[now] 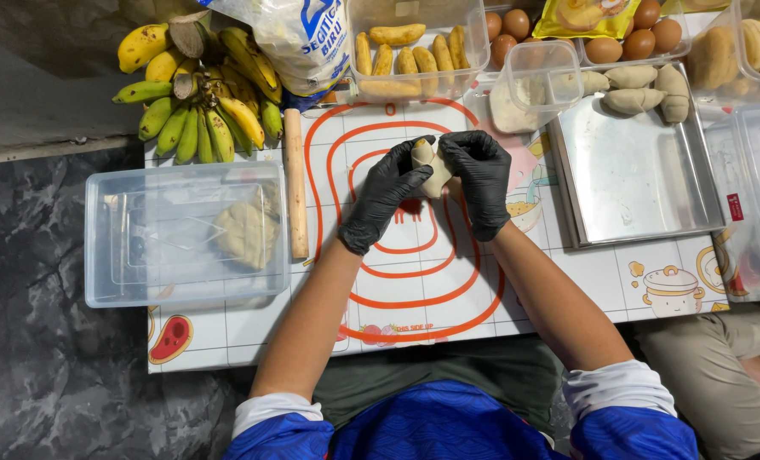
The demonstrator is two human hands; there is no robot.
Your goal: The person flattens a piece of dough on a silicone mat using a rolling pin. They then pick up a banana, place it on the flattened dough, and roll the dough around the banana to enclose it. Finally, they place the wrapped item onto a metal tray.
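**K:** On the floor: printed mat (pixel 448 281) with red rings, everything sits on it. What's the layout?

**R:** Biggest first. Steel tray (pixel 635 183) right of centre, four wrapped pieces (pixel 639 89) at its far edge, rest of it bare. Lidded tub (pixel 184 234) on the left, one dough lump (pixel 245 232) inside. Banana bunch (pixel 197 94) far left, flour bag (pixel 299 38) beside it. Clear box (pixel 418 43) at the top with peeled bananas (pixel 410 55). Egg tray (pixel 584 34) behind. Small tub (pixel 537 81) with white powder near the tray. Rolling pin (pixel 295 183) lies between the lidded tub and the rings.

**K:** Hands?

**R:** Both in black gloves, above the ring centre. Left hand (pixel 386 194) and right hand (pixel 482 175) both clasp one dough piece (pixel 431 166), fingers pinching it from each side. It's held off the mat, not resting.

**K:** Progress?

**R:** My read: early to middle. Four done on the tray, one being closed. Plenty of peeled bananas and some dough remain. Can't tell if a banana is inside the held piece.
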